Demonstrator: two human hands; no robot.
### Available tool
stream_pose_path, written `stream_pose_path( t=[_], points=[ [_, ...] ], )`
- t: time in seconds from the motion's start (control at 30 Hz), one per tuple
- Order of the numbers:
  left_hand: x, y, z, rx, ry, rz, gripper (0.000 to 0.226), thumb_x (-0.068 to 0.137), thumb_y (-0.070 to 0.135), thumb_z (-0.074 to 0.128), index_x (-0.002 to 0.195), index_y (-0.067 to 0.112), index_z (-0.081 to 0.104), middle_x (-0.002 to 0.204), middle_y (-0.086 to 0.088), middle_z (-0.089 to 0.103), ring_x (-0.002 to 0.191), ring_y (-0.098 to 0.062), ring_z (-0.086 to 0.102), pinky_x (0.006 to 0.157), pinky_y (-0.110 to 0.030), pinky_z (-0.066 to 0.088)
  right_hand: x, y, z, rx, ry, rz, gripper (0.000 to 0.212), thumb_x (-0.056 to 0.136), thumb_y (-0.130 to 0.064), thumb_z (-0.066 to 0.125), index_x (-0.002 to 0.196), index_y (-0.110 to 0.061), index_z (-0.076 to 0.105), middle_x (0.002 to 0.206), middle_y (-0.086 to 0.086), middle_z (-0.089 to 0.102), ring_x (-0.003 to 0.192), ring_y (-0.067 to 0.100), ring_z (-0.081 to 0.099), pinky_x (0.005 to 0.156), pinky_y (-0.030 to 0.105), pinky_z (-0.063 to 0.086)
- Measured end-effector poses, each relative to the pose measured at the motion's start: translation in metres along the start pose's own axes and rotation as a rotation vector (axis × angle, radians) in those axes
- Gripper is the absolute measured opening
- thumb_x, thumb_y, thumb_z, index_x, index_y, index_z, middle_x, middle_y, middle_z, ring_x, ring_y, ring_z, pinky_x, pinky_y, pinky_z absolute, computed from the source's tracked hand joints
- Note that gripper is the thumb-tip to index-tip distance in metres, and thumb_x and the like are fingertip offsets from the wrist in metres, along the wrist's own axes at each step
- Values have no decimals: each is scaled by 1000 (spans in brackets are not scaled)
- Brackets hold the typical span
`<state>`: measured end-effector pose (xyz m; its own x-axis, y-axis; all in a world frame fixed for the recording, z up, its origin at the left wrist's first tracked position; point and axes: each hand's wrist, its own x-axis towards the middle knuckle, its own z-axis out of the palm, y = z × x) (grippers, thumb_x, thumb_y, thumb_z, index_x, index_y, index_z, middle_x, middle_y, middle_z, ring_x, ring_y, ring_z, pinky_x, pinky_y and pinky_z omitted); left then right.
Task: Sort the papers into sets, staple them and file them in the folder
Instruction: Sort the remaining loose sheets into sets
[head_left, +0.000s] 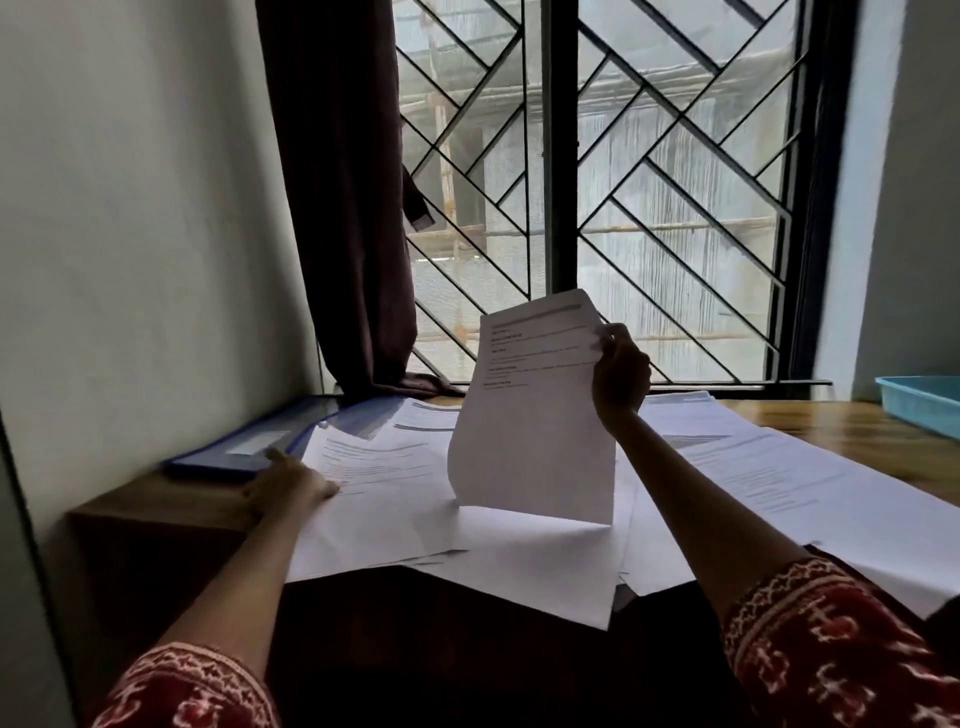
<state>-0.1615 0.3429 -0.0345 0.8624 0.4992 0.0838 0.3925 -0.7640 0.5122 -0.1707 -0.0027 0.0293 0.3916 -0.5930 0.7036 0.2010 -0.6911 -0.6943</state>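
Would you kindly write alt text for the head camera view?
A person's right hand holds one printed sheet upright above loose papers spread across a wooden desk, while the left hand rests on papers beside a blue folder. A barred window is behind.

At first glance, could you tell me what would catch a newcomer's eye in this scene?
First, the printed sheet held upright at the centre, pinched at its upper right edge by the right hand, against the bright barred window. Below it, loose papers overlap across the wooden desk, with the left hand resting on their left edge. A blue folder lies far left by the wall, and a turquoise tray sits at the right edge.
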Motion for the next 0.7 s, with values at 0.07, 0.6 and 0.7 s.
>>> stream_pose_path(
  t=[0.07,0.6,0.7],
  points=[
    [5,1,1,32,19,110,73,81,26,70,138,-1,34,141,-18,43,131,-30,42,103,-36,36,-2,0,0,-3,-3,-7,27,93,-1,38,102,-13,61,86,15,68,84,36,63,67,38,46],
    [35,37,-93,-988,297,317,45,88,12,56,130,-2,50,130,-16,54,117,-27,53,95,-27,42,-12,15,11,126,35,109,25,93,0,40,104,-4,63,91,18,70,92,35,64,70,31,41],
    [12,53,-73,-982,141,370,38,88,5,56,125,-4,53,113,-5,56,100,-16,52,80,-22,39,-13,6,14,228,36,150,26,92,4,41,102,-1,64,92,19,70,91,30,63,60,20,28]
  ],
)
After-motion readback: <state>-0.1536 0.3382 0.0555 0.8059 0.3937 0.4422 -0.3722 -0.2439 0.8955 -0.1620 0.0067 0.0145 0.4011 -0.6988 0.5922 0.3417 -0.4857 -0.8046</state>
